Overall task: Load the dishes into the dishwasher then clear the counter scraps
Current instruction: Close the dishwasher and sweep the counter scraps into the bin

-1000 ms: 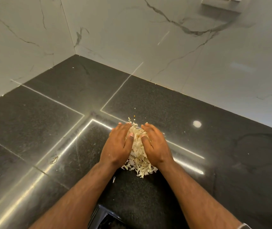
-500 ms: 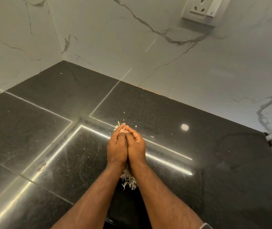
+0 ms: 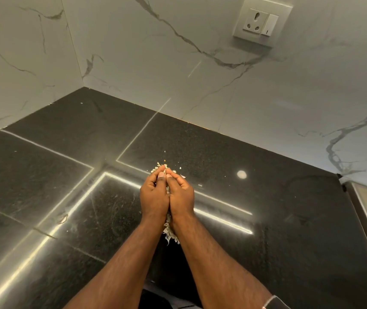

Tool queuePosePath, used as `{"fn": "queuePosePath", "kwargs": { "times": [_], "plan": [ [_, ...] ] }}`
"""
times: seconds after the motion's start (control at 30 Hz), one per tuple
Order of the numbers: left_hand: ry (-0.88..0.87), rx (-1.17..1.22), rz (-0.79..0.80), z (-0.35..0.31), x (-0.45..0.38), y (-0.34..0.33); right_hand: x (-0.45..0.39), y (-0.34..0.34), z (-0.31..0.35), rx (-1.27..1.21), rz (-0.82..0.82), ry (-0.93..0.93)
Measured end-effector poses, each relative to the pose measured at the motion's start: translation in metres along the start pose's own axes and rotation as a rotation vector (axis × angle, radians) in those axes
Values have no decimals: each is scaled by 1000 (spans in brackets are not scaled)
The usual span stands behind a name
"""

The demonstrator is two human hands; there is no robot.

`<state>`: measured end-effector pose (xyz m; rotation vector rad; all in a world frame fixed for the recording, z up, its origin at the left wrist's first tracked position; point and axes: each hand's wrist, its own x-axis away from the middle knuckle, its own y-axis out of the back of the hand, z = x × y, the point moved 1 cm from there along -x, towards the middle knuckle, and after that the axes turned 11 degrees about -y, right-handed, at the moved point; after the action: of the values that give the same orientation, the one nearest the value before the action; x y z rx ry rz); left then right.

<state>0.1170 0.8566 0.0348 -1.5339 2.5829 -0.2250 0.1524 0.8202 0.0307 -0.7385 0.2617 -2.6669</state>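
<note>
Between the two cupped palms, pressed together over the black counter point(image 3: 267, 197), sits the heap of scraps point(image 3: 171, 236): the left hand point(image 3: 153, 197) and right hand point(image 3: 181, 196) curl round it from either side, fingertips meeting at the far end, shreds spilling out at the wrists. Its long axis runs away from the person, both hands equally near. A few crumbs point(image 3: 179, 169) lie just beyond the fingertips. Near the body, a dark bin edge point(image 3: 155, 293) shows below; nothing stands between. The wall socket point(image 3: 261, 18) is well apart.
</note>
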Motion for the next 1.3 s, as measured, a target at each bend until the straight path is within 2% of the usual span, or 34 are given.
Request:
{"fn": "queuePosePath", "kwargs": {
  "times": [0.43, 0.77, 0.87, 1.1, 1.3],
  "plan": [
    [-42, 22, -3, -22, 51, 34, 61, 7, -18, -18, 25, 46],
    [-95, -17, -122, -26, 133, 70, 139, 38, -50, 6, 202, 23],
    [-89, -47, -152, -21, 171, 80, 163, 58, -73, 35, 208, -16],
    [25, -73, -229, 31, 228, 113, 185, 94, -146, 99, 152, -142],
    [248, -181, -247, 128, 267, 154, 177, 130, -249, 167, 86, -341]
  ]
}}
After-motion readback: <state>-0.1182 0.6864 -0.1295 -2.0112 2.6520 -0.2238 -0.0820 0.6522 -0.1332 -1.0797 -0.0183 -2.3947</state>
